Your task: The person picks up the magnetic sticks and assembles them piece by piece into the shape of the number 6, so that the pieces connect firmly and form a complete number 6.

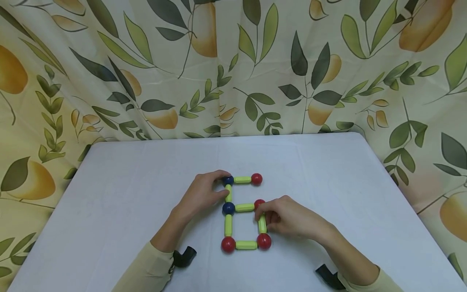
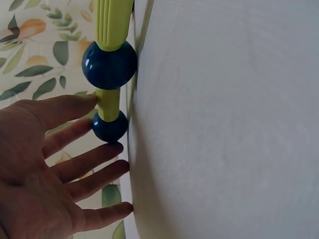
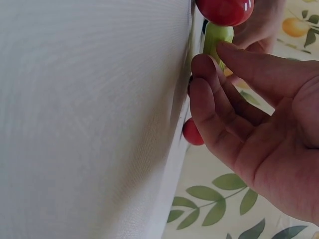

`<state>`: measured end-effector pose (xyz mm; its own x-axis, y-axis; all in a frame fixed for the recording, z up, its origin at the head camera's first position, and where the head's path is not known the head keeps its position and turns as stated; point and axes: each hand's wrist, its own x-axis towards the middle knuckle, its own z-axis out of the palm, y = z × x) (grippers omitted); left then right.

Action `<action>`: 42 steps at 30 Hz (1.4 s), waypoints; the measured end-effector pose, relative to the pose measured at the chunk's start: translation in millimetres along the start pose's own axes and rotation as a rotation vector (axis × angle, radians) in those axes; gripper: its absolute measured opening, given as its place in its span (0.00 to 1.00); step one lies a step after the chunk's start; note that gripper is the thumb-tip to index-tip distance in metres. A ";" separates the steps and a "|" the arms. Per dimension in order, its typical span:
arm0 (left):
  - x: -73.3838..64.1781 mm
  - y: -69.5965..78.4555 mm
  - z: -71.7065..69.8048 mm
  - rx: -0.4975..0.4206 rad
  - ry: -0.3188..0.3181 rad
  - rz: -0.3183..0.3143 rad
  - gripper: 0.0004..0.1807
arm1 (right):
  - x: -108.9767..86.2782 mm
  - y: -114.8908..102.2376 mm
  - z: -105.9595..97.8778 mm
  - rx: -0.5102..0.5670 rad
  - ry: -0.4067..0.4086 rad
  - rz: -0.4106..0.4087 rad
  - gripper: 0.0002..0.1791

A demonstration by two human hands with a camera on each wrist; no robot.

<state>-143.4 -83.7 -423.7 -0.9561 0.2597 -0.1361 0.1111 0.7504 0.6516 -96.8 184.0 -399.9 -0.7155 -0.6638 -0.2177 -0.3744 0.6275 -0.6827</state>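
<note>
A figure of green rods and red and blue balls lies on the white table. My left hand [image 1: 205, 188] is at its upper left, fingers spread and fairly straight in the left wrist view. The thumb touches the upper left green rod [image 2: 108, 104], and fingertips rest against the top blue ball [image 2: 109, 128]. On the other side, my right hand [image 1: 292, 217] pinches the right-hand green rod [image 1: 262, 224] between thumb and curled fingers. A red ball [image 1: 259, 204] at that rod's upper end is partly hidden by the fingers; another red ball [image 1: 264, 241] joins its lower end.
Below the left hand are a second blue ball [image 1: 228, 208] and a red ball [image 1: 228, 245]. A top rod [image 1: 242, 179] ends in a red ball [image 1: 257, 179]. Bare white tabletop [image 1: 310, 174] surrounds the figure; a leaf-and-fruit patterned curtain [image 1: 255, 93] hangs behind it.
</note>
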 end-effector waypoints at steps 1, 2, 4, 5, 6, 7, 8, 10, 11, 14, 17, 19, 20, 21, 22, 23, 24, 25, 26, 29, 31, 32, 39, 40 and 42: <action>-0.5 0.8 -0.6 0.008 0.000 -0.002 0.25 | -0.1 0.2 -0.3 0.000 0.000 -0.003 0.14; -1.2 1.8 -1.3 0.020 0.004 -0.006 0.25 | -0.2 0.3 -0.5 -0.001 0.001 -0.004 0.14; -3.3 4.4 -3.1 0.044 0.026 -0.011 0.24 | -0.1 1.0 -0.9 0.001 0.002 -0.006 0.15; -4.7 6.2 -4.2 0.057 0.041 -0.008 0.23 | -0.1 1.3 -1.0 0.005 0.003 -0.009 0.15; -6.6 8.1 -5.5 0.066 0.056 -0.002 0.22 | 0.0 1.5 -0.9 0.010 0.003 -0.011 0.15; -9.0 10.3 -7.1 0.064 0.068 0.008 0.21 | 0.0 1.9 -0.7 0.016 0.002 -0.012 0.15; -12.0 12.4 -8.7 0.060 0.068 0.026 0.20 | 0.2 2.2 -0.1 0.024 -0.001 -0.012 0.15; -19.9 16.8 -11.7 0.044 0.035 0.079 0.16 | 0.1 2.5 1.0 0.037 -0.007 -0.018 0.14; -24.4 18.9 -12.9 0.035 -0.004 0.107 0.15 | 0.0 2.6 1.6 0.043 -0.011 -0.019 0.14; -38.4 24.0 -13.5 0.021 -0.154 0.192 0.13 | -0.2 3.0 3.1 0.051 -0.016 -0.019 0.14; -50.3 28.9 -11.5 0.030 -0.273 0.226 0.13 | -0.3 2.7 3.1 0.047 -0.013 -0.015 0.14; -57.2 31.5 -10.0 0.054 -0.319 0.224 0.15 | 0.0 2.3 2.9 0.037 -0.010 -0.012 0.14; -60.5 32.8 -9.6 0.074 -0.336 0.215 0.16 | 0.2 2.2 2.6 0.032 -0.010 -0.011 0.14; -63.6 33.9 -9.3 0.091 -0.351 0.207 0.16 | 0.5 2.3 2.4 0.026 -0.010 -0.008 0.14; -66.1 34.8 -8.8 0.109 -0.363 0.206 0.17 | 0.8 2.1 2.1 0.020 -0.008 -0.009 0.14; -68.0 35.1 -8.0 0.126 -0.374 0.209 0.18 | 1.0 2.0 1.8 0.016 -0.008 -0.008 0.14; -69.5 35.4 -7.0 0.145 -0.383 0.216 0.18 | 1.3 2.1 1.4 0.013 -0.007 -0.011 0.14; -70.6 35.5 -5.8 0.160 -0.392 0.226 0.18 | 1.4 1.9 1.0 0.012 -0.006 -0.014 0.14; -71.4 35.6 -4.6 0.168 -0.402 0.232 0.18 | 1.7 2.0 0.8 0.011 -0.005 -0.016 0.14; -72.4 35.3 -0.3 0.184 -0.430 0.251 0.19 | 1.8 1.7 -0.3 0.018 -0.004 -0.022 0.14; -72.7 35.0 2.5 0.201 -0.440 0.255 0.19 | 1.6 1.5 -0.6 0.023 -0.004 -0.025 0.14; -72.8 35.0 3.6 0.208 -0.442 0.253 0.19 | 1.5 1.3 -0.6 0.025 -0.005 -0.024 0.14; -72.3 35.2 9.1 0.274 -0.440 0.294 0.18 | 0.4 1.3 -1.3 0.021 -0.003 -0.024 0.14; -72.2 35.3 9.4 0.282 -0.441 0.302 0.18 | 0.3 1.4 -1.4 0.019 -0.002 -0.026 0.14; -71.7 35.4 9.9 0.290 -0.441 0.314 0.17 | 0.1 1.4 -1.4 0.016 0.000 -0.030 0.14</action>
<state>-68.2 -69.7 -398.3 -0.6700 0.6758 -0.3073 0.4976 0.7160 0.4896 -98.2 185.5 -399.9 -0.7043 -0.6820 -0.1971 -0.3859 0.6009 -0.7000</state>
